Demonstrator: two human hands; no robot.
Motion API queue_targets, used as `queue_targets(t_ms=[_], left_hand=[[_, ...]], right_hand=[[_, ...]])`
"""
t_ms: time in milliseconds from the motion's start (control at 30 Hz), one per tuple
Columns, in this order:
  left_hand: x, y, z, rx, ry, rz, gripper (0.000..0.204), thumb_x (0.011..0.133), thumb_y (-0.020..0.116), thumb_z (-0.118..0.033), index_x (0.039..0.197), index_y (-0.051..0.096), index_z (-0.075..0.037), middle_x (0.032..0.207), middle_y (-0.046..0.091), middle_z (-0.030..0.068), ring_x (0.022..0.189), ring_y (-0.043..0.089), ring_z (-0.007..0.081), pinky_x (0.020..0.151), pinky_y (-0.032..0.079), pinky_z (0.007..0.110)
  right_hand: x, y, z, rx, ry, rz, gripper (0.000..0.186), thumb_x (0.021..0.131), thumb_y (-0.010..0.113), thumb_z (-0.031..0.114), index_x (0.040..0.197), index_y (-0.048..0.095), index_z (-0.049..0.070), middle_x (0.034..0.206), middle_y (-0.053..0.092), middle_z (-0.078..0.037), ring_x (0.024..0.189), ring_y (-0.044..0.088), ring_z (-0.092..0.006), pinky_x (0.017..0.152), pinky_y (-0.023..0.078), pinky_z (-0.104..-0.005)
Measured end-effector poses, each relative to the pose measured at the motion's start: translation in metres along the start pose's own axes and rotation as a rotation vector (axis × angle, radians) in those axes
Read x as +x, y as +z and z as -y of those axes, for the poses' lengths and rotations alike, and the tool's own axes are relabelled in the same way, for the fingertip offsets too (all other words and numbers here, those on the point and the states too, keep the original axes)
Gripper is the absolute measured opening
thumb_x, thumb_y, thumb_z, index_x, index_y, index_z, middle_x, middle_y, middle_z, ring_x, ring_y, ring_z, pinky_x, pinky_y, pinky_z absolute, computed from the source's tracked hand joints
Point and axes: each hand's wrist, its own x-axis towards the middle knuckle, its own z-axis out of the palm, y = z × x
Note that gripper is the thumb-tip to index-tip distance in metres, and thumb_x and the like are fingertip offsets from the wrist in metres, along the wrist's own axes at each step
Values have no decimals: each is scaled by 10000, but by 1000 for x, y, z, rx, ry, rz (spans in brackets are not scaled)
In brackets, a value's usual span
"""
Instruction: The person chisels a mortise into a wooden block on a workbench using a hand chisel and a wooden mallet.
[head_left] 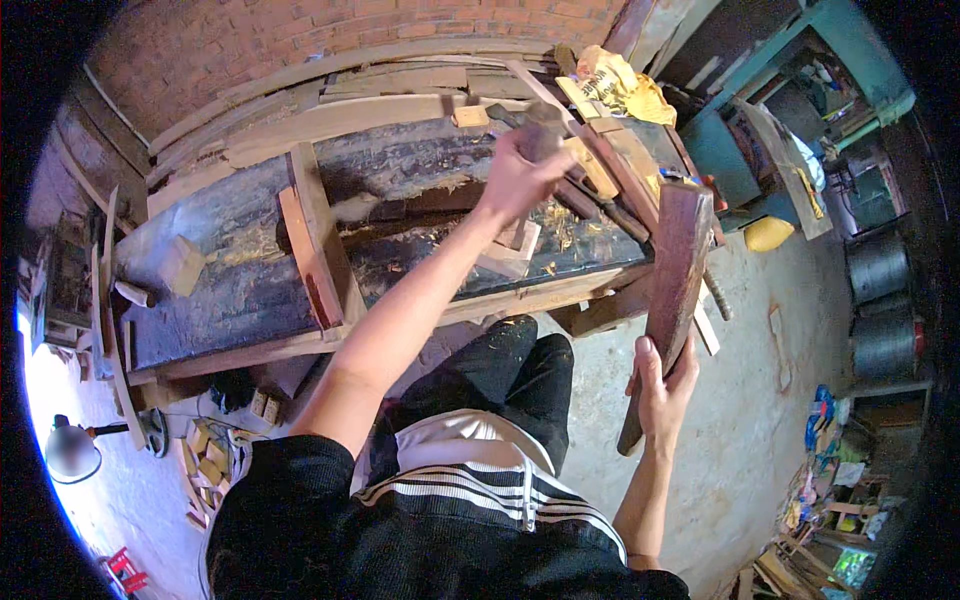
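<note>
My left hand [518, 180] reaches over the far part of the workbench [230, 310], its fingers closed round a brown, blocky thing [543, 132]. Motion smears that thing, so its kind cannot be made out. To the right, beyond the bench's near edge, my right hand [665, 385] grips the lower part of a dark brown wooden board [680, 260]. The thumb lies across the board's face and the fingers wrap its right edge. The board stands tilted, with its wide end up. Below my left hand, a small pale wood piece [512, 258] lies on the bench among shavings.
A wooden bar [325, 240] crosses the bench, and a pale wood block [181, 265] sits at its left. Wood strips and tools [610, 200] crowd the right end beside a yellow bag [620, 85]. Offcuts [207, 460] lie on the floor at left; dark drums [885, 310] stand at right.
</note>
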Motion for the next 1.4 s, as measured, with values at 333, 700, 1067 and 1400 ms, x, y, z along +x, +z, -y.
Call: queue_targets(t_ms=[333, 700, 1067, 1400], left_hand=[[-3, 4, -12, -188, -140, 126, 197, 853, 728, -158, 820, 571, -44, 611, 548, 3, 461, 486, 66, 415, 379, 240], [-36, 36, -19, 8, -63, 261, 208, 805, 750, -175, 919, 675, -17, 770, 662, -5, 680, 593, 59, 614, 481, 252], [-52, 36, -22, 247, 79, 218, 247, 756, 763, -227, 889, 656, -48, 668, 629, 96, 576, 605, 201, 580, 480, 318], [11, 3, -13, -70, -46, 157, 175, 847, 720, -120, 788, 560, -80, 600, 538, -14, 477, 476, 67, 460, 376, 247]], right_hand=[[-15, -9, -28, -39, 97, -9, 443, 887, 710, 271, 1179, 529, -9, 700, 558, -19, 507, 509, -89, 449, 429, -258], [22, 1, 46, 290, -309, -57, 348, 905, 538, 262, 1120, 542, -12, 715, 574, -85, 501, 510, -139, 429, 412, -258], [31, -3, 24, -272, -289, -55, 473, 839, 704, 163, 1209, 504, -52, 776, 645, -114, 644, 618, -202, 641, 514, -336], [2, -7, -1, -151, -46, -65, 381, 853, 739, 198, 1090, 545, -29, 800, 627, -62, 721, 531, -106, 652, 458, -275]])
